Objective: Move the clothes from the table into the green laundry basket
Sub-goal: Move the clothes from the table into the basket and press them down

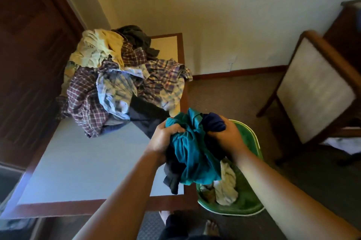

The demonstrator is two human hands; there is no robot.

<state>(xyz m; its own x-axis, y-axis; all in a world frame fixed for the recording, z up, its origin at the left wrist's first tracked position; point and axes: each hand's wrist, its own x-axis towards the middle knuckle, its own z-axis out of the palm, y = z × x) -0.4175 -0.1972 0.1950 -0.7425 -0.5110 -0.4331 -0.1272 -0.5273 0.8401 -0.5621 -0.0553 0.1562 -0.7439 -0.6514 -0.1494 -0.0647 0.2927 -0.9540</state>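
Note:
A bundle of clothes, a teal garment (192, 149) wrapped with dark navy and black fabric, hangs in the air over the table's right edge. My left hand (165, 138) grips its left side and my right hand (227, 135) grips its right side. Below and to the right stands the green laundry basket (251, 142) on the floor, with a cream cloth (227, 187) and other pieces inside. A heap of clothes (125, 81), plaid shirts, a pale blue shirt, yellow and dark pieces, lies on the table (78, 161) at its far end.
A wooden chair (316, 91) with a pale cushion stands to the right on brown carpet. A dark wooden door (29, 44) fills the left. My bare feet (210, 227) show beside the basket, at the table's near edge.

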